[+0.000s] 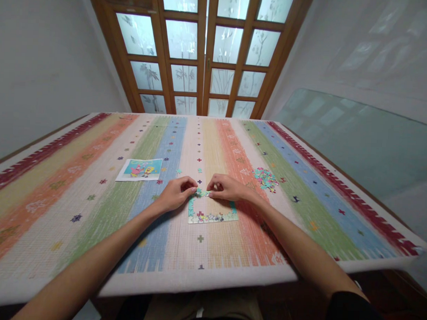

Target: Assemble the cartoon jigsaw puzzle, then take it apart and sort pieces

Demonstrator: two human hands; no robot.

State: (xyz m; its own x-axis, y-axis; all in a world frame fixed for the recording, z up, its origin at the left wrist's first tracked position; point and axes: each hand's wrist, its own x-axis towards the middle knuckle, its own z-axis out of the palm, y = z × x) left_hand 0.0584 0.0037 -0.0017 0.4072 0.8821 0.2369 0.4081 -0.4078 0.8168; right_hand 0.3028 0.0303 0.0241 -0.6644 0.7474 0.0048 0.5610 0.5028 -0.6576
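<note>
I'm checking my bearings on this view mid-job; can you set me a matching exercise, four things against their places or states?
Things
1. Picture card
2. Heap of loose pieces
3. Puzzle border
4. Glass-paned doors

Places or states
A. Right of the right hand
B. Beyond the far edge of the striped cloth
C. Left of the left hand
D. Frame-shaped, cloth showing inside

Pairs: 1-C, 2-A, 3-D, 4-B

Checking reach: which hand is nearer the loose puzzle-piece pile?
The right hand; the left hand is farther from that pile, nearer the picture card.
</note>
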